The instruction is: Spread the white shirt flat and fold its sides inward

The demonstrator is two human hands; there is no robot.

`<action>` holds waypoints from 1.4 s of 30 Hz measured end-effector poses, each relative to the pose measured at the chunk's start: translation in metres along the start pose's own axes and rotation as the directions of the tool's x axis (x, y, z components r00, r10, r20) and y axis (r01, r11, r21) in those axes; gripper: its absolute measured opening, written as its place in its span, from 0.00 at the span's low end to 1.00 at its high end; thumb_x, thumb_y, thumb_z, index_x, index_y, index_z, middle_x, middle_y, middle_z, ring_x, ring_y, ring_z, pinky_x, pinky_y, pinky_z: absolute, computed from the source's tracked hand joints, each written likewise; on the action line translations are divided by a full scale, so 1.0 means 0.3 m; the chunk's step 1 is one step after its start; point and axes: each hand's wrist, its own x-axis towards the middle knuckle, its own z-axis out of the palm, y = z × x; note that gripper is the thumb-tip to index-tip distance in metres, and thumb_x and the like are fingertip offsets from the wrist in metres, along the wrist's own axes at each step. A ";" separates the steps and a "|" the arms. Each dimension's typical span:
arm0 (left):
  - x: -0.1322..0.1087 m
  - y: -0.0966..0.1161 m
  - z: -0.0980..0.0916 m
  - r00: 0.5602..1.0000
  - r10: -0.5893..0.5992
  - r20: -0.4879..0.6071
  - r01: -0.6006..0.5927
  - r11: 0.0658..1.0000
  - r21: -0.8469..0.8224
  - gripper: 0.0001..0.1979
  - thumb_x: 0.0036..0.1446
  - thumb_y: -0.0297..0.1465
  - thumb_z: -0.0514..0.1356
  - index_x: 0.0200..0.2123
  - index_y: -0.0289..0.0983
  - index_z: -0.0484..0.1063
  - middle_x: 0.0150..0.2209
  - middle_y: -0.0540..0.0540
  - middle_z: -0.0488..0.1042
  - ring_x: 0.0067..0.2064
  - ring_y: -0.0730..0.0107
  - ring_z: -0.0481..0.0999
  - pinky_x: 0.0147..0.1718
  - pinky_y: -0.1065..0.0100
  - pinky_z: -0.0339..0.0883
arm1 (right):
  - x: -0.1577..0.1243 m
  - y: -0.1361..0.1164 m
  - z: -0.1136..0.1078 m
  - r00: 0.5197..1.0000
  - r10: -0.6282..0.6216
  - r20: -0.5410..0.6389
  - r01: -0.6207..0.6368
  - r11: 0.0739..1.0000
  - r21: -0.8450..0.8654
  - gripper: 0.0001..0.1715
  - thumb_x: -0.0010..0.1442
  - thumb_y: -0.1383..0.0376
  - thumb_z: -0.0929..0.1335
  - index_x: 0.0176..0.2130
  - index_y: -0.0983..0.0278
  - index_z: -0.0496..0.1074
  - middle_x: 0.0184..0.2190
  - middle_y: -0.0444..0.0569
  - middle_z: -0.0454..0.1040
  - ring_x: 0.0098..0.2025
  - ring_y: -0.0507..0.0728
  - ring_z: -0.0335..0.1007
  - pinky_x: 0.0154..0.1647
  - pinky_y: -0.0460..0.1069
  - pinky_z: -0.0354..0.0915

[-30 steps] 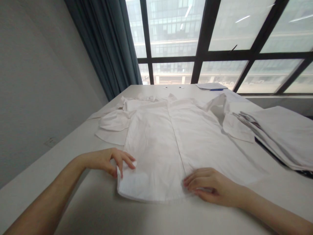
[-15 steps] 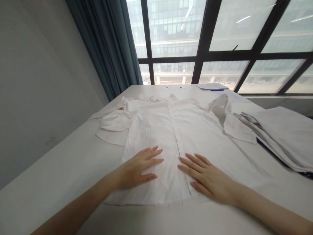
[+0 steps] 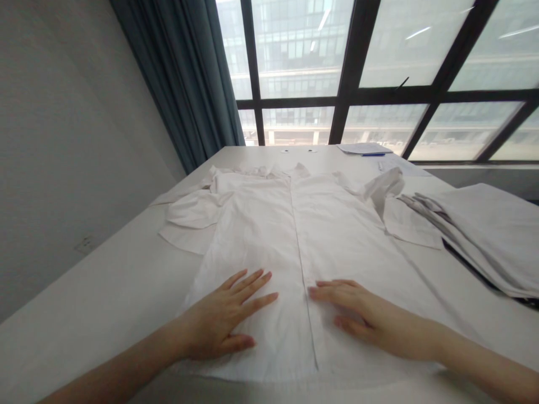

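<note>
A: Where is the white, lightly creased cloth shirt [image 3: 269,235] placed?

B: It is spread on the smooth white table [image 3: 138,269], directly in front of the person. Its long axis is pointed away from the body: the lower hem [image 3: 248,380] is laid nearest, the collar end [image 3: 290,171] farthest off.

A: And how are the hands set on it?

B: The bare left hand [image 3: 219,322] is laid palm down on the lower part, with fingers spread and nothing gripped. The bare right hand [image 3: 357,311] is rested on the other half, turned partly on its side; its fingers are held out together, thumb apart. It is slightly blurred, but no cloth is seen pinched in it.

A: Which hand is placed nearer the long, straight front seam [image 3: 301,258]?

B: The right: its fingertips are brought just beside the seam, while a wider strip of cloth is left between the seam and the left fingertips. Most of the shirt is stretched out beyond both hands; only a short stretch, down to the hem, is left on the near side.
</note>
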 end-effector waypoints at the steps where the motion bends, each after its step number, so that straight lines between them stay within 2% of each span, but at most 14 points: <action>1: -0.009 0.003 0.000 1.000 -0.003 0.008 0.003 1.000 -0.002 0.37 0.63 0.49 0.54 0.70 0.49 0.42 0.71 0.43 0.39 0.70 0.47 0.45 0.66 0.44 0.42 | 0.001 0.030 -0.012 0.997 0.039 -0.061 -0.040 0.999 -0.024 0.27 0.69 0.59 0.60 0.66 0.54 0.58 0.66 0.48 0.60 0.68 0.59 0.51 0.66 0.61 0.54; 3: -0.027 0.008 0.001 1.000 -0.008 0.018 0.009 1.000 -0.004 0.38 0.63 0.49 0.54 0.70 0.48 0.42 0.71 0.42 0.38 0.70 0.46 0.45 0.65 0.44 0.43 | -0.011 0.101 -0.021 0.982 0.084 -0.167 -0.107 0.985 -0.137 0.28 0.69 0.58 0.60 0.66 0.54 0.59 0.67 0.49 0.58 0.69 0.62 0.48 0.67 0.65 0.50; 6: -0.058 0.015 0.007 0.999 -0.018 0.034 0.017 1.000 0.007 0.39 0.62 0.49 0.55 0.70 0.48 0.42 0.71 0.42 0.36 0.70 0.45 0.45 0.65 0.45 0.46 | -0.079 0.203 -0.005 0.964 0.152 -0.217 -0.210 0.937 -0.277 0.31 0.69 0.54 0.59 0.68 0.50 0.52 0.69 0.46 0.51 0.70 0.64 0.43 0.67 0.68 0.47; 11: -0.102 0.021 0.011 1.000 -0.016 0.005 0.015 1.000 0.011 0.37 0.62 0.48 0.56 0.70 0.50 0.44 0.71 0.44 0.39 0.69 0.47 0.48 0.66 0.48 0.47 | -0.253 0.286 0.036 0.911 0.237 -0.337 -0.360 0.856 -0.371 0.35 0.68 0.51 0.59 0.70 0.46 0.43 0.69 0.43 0.50 0.70 0.63 0.45 0.66 0.67 0.50; 13: -0.107 0.015 0.006 1.000 -0.002 -0.017 0.003 1.000 0.014 0.37 0.62 0.48 0.57 0.69 0.50 0.46 0.71 0.45 0.43 0.69 0.49 0.51 0.66 0.49 0.47 | -0.301 0.300 0.038 0.897 0.243 -0.370 -0.388 0.833 -0.394 0.36 0.67 0.50 0.59 0.70 0.48 0.44 0.68 0.44 0.53 0.69 0.63 0.49 0.65 0.66 0.52; 15: -0.097 0.004 -0.006 0.998 0.013 -0.061 -0.012 1.000 0.021 0.34 0.62 0.45 0.57 0.68 0.50 0.49 0.69 0.46 0.52 0.68 0.52 0.55 0.66 0.50 0.47 | -0.316 0.308 0.025 0.883 0.249 -0.398 -0.415 0.812 -0.411 0.34 0.67 0.49 0.60 0.68 0.50 0.52 0.66 0.46 0.58 0.67 0.64 0.55 0.63 0.66 0.56; 18: -0.042 -0.017 -0.042 0.984 0.014 -0.179 -0.001 0.997 0.075 0.26 0.65 0.38 0.55 0.65 0.47 0.57 0.64 0.46 0.64 0.65 0.57 0.61 0.66 0.52 0.47 | -0.266 0.298 -0.025 0.874 0.230 -0.428 -0.418 0.805 -0.421 0.24 0.68 0.52 0.58 0.56 0.54 0.71 0.57 0.50 0.72 0.58 0.64 0.68 0.59 0.66 0.59; 20: 0.031 -0.033 -0.076 0.966 0.009 -0.258 0.029 0.990 0.142 0.21 0.66 0.36 0.54 0.61 0.44 0.63 0.63 0.45 0.65 0.65 0.58 0.62 0.66 0.52 0.48 | -0.185 0.278 -0.064 0.882 0.172 -0.438 -0.371 0.828 -0.421 0.22 0.68 0.57 0.57 0.50 0.56 0.75 0.51 0.51 0.77 0.53 0.63 0.72 0.57 0.65 0.60; 25: 0.295 -0.090 -0.138 0.946 -0.038 -0.321 0.109 0.973 0.205 0.18 0.66 0.32 0.52 0.57 0.37 0.67 0.62 0.41 0.66 0.65 0.61 0.62 0.65 0.54 0.50 | 0.105 0.225 -0.106 0.913 0.047 -0.404 -0.228 0.881 -0.414 0.21 0.67 0.63 0.59 0.55 0.63 0.71 0.57 0.55 0.72 0.60 0.63 0.65 0.57 0.61 0.63; 28: 0.410 -0.139 -0.111 0.919 -0.171 -0.355 0.249 0.950 0.188 0.22 0.66 0.34 0.52 0.61 0.36 0.63 0.66 0.38 0.60 0.67 0.59 0.57 0.65 0.52 0.47 | 0.241 0.235 -0.086 0.926 0.052 -0.375 -0.210 0.895 -0.394 0.24 0.67 0.62 0.60 0.59 0.65 0.67 0.62 0.57 0.65 0.65 0.63 0.57 0.62 0.61 0.58; 30: 0.438 -0.172 -0.073 0.912 -0.267 -0.312 0.324 0.934 0.149 0.25 0.67 0.37 0.51 0.64 0.36 0.59 0.68 0.37 0.55 0.69 0.56 0.53 0.65 0.49 0.47 | 0.283 0.263 -0.069 0.934 0.080 -0.347 -0.219 0.899 -0.380 0.27 0.68 0.59 0.58 0.62 0.64 0.64 0.65 0.57 0.61 0.67 0.63 0.53 0.64 0.63 0.55; 33: 0.420 -0.211 -0.026 0.919 -0.307 -0.249 0.338 0.936 0.095 0.26 0.68 0.40 0.48 0.67 0.41 0.53 0.70 0.41 0.48 0.70 0.58 0.48 0.65 0.49 0.46 | 0.271 0.322 -0.056 0.936 0.138 -0.324 -0.258 0.896 -0.363 0.30 0.70 0.53 0.54 0.66 0.60 0.57 0.67 0.53 0.56 0.69 0.63 0.49 0.64 0.64 0.52; 36: 0.374 -0.235 -0.014 0.924 -0.300 -0.239 0.328 0.941 0.085 0.26 0.69 0.41 0.46 0.68 0.45 0.51 0.71 0.43 0.45 0.71 0.59 0.46 0.65 0.50 0.43 | 0.204 0.393 -0.066 0.914 0.193 -0.356 -0.327 0.870 -0.368 0.32 0.70 0.50 0.53 0.68 0.55 0.54 0.68 0.50 0.54 0.69 0.62 0.48 0.65 0.64 0.52; 42: 0.304 -0.276 -0.037 0.884 -0.392 -0.254 0.418 0.907 0.058 0.28 0.69 0.46 0.44 0.68 0.44 0.51 0.70 0.42 0.48 0.70 0.57 0.46 0.65 0.48 0.41 | 0.069 0.517 -0.109 0.788 0.362 -0.498 -0.567 0.743 -0.356 0.33 0.68 0.50 0.53 0.66 0.58 0.58 0.67 0.50 0.58 0.68 0.63 0.52 0.64 0.62 0.55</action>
